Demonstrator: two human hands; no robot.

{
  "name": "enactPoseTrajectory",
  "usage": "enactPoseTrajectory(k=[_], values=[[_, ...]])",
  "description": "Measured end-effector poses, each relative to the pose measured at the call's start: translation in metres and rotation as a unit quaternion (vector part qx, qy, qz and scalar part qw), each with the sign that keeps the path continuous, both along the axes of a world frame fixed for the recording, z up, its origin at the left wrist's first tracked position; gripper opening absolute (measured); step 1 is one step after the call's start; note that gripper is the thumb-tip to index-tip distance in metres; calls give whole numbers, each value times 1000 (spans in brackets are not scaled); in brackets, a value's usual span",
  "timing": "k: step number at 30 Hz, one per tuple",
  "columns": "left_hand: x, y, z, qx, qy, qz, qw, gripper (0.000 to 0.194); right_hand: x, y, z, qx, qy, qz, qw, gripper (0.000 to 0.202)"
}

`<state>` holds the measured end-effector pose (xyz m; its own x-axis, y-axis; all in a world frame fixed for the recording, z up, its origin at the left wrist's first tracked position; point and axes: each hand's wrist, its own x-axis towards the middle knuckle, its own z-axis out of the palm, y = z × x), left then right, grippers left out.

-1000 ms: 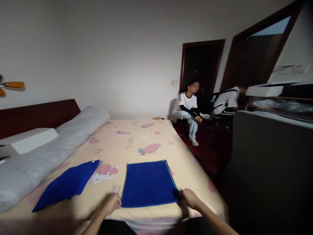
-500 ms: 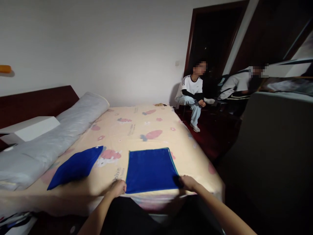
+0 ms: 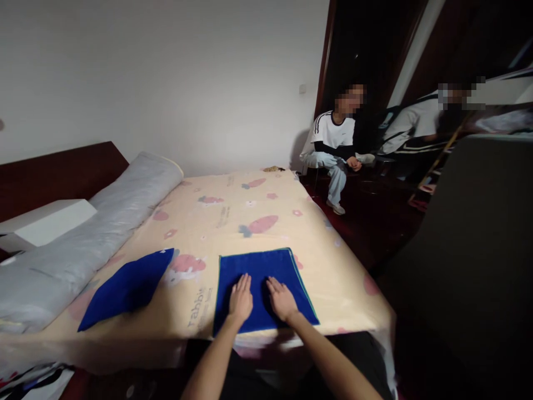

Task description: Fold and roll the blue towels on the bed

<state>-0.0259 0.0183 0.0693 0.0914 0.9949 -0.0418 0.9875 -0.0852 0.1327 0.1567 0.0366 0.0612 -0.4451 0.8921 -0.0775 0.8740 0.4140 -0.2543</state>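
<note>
Head: hands (image 3: 241,300) (image 3: 283,300) seemingly flat on cloth (image 3: 260,309)

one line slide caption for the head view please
Left hand and right hand, palms down over a flat blue cloth on a patterned bed, second blue cloth nearby.

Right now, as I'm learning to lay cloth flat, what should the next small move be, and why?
I'd probably slide the left hand and right hand gently apart over the green-edged blue cloth: it lies spread on the printed bedsheet, and both hands appear flat and open over its middle, close together, with cloth left uncovered on either side.
</note>
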Motion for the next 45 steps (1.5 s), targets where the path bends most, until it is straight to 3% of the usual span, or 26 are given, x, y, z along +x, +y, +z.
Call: enactPoseTrajectory(k=[2, 5, 7, 9, 21, 30, 36, 40, 45], values=[[24, -8, -38, 19, 7, -8, 1000, 60, -19, -10, -17, -3, 12, 6, 1000, 58], [35, -21, -88, 49, 22, -11, 999, 62, -28, -19, -43, 9, 49, 13, 999, 56], [31, -25, -106, 51, 29, -11, 998, 63, -26, -20, -56, 22, 73, 12, 997, 57], [27, -25, -112, 47, 29, -10, 998, 62, -23, -20, -64, 27, 84, 11, 996, 57], [22, -27, -96, 65, 16, 18, 998, 55, -16, -17, -71, 63, 101, -11, 993, 56], [-48, -69, -77, 57, 90, 127, 986, 55, 53, -19, -86, 79, 64, -172, 980, 64], [-53, -70, -66, 21, 85, 138, 987, 55, 78, -18, -99, 85, 53, -189, 977, 65], [-42, -62, -58, 67, 72, 100, 990, 54, 63, -19, -88, 112, 59, -175, 976, 65], [6, -37, -66, 95, 32, 25, 995, 55, 3, -22, -70, 85, 80, -67, 991, 56]])
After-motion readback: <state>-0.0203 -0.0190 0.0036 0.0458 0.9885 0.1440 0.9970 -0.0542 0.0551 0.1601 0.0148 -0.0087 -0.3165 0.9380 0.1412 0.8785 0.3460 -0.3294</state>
